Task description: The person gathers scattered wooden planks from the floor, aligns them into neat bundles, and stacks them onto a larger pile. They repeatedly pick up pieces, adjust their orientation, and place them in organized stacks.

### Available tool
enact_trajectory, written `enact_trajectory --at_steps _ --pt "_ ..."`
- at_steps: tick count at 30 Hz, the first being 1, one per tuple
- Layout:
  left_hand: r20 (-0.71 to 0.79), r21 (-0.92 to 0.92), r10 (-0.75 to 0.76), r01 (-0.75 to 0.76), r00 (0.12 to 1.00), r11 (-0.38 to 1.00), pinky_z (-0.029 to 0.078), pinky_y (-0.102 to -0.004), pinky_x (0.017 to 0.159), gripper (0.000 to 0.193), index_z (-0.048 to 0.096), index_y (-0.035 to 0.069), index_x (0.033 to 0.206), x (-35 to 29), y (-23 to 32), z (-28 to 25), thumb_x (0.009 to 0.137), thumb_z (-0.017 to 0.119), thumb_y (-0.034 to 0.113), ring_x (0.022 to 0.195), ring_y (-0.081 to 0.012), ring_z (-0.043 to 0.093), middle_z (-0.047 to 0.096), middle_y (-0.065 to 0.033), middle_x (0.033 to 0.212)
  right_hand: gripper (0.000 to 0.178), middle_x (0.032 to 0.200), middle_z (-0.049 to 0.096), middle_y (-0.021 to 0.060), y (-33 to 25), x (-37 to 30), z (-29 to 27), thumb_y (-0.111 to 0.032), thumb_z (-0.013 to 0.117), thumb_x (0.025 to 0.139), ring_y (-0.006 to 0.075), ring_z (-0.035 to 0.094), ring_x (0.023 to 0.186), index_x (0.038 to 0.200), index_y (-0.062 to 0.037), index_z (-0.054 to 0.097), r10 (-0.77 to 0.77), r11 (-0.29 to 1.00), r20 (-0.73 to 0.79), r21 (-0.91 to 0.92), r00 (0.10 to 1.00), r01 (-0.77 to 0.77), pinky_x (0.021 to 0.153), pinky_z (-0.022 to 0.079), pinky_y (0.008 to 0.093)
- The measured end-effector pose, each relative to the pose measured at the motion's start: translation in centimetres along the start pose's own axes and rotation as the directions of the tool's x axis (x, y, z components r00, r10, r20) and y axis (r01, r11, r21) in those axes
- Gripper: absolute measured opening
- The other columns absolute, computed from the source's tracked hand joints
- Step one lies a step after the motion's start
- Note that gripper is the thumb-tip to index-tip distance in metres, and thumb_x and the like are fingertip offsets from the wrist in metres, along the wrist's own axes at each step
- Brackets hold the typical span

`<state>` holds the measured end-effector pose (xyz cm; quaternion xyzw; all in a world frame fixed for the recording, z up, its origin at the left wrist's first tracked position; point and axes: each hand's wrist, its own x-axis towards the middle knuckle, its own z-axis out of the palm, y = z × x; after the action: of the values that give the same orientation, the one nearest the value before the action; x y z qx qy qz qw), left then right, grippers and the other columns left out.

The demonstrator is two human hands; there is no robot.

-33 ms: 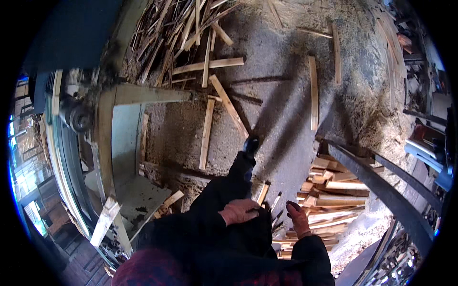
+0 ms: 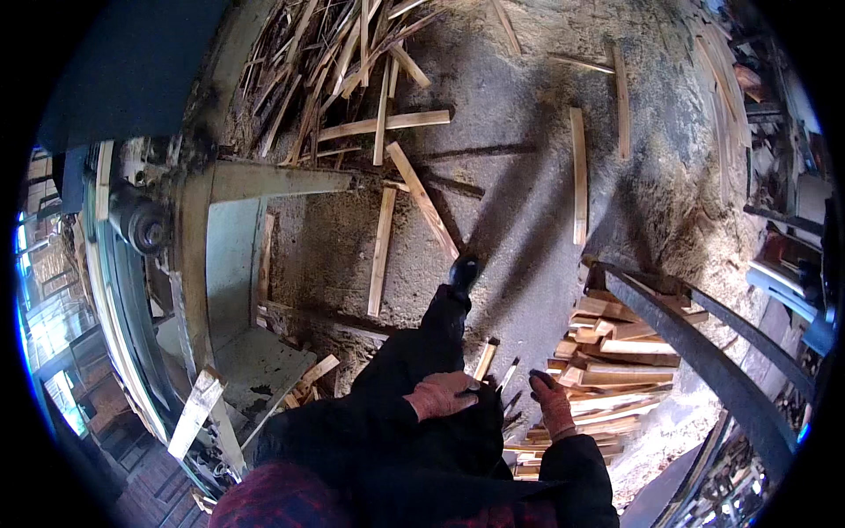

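A person looks down at their own dark-trousered leg and black shoe (image 2: 464, 271) on a sawdust-strewn floor (image 2: 528, 158). The left hand (image 2: 443, 394), in a reddish glove, rests flat on the thigh, fingers together, gripping nothing. The right hand (image 2: 553, 403), also gloved, reaches toward a stack of short boards (image 2: 607, 352) at four o'clock; its fingers look slightly apart over a thin stick (image 2: 509, 374), though whether they touch it is hard to tell. To lift a piece cleanly, it seems best to take one board by its end and keep the glove clear of splintered edges. Loose slats (image 2: 380, 251) lie scattered at twelve o'clock, with a heap of offcuts (image 2: 334, 62) beyond. A green saw machine (image 2: 211, 255) stands at nine o'clock; a dark steel rail (image 2: 695, 343) runs at three.
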<state>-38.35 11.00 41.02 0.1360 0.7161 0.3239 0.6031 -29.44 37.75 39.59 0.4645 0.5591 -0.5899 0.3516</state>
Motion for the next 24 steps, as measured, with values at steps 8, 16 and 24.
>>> enact_trajectory --at_steps 8,16,24 --pt "0.028 -0.122 -0.029 0.032 0.999 0.992 0.045 -0.0402 0.092 0.038 0.062 0.013 0.114 2.7 1.9 -1.8 0.086 0.058 0.038 0.107 -0.0321 0.058 0.062 -0.0133 0.112 0.045 0.116 0.061 0.0076 -8.1 3.4 -0.4 -0.029 0.061 0.09 0.0167 0.056 0.105 0.124 0.0 0.056 -0.083 0.99 0.061 0.116 0.995 0.075 0.089 0.046 0.0308" --pt "-0.345 -0.157 -0.115 0.064 0.931 0.986 0.047 -0.0398 0.087 0.042 0.06 0.009 0.114 11.3 3.8 -3.4 0.085 0.062 0.039 0.104 -0.0331 0.059 0.062 -0.0156 0.108 0.044 0.111 0.064 0.0079 -8.6 12.5 -0.2 -0.028 0.059 0.091 0.0168 0.059 0.101 0.124 0.0019 0.056 -0.106 0.99 0.19 -0.068 0.976 0.121 0.089 0.046 0.0296" --pt "-0.552 -0.554 -0.586 0.265 0.593 0.789 0.045 -0.0384 0.092 0.072 0.052 -0.002 0.123 32.3 -12.9 -11.1 0.072 0.076 0.042 0.11 -0.0347 0.057 0.06 -0.02 0.12 0.044 0.113 0.063 0.0082 -8.5 21.2 3.8 -0.031 0.058 0.093 0.0166 0.059 0.101 0.125 -0.0015 0.056 0.065 0.941 0.326 0.295 0.943 -0.167 0.088 0.047 0.0305"
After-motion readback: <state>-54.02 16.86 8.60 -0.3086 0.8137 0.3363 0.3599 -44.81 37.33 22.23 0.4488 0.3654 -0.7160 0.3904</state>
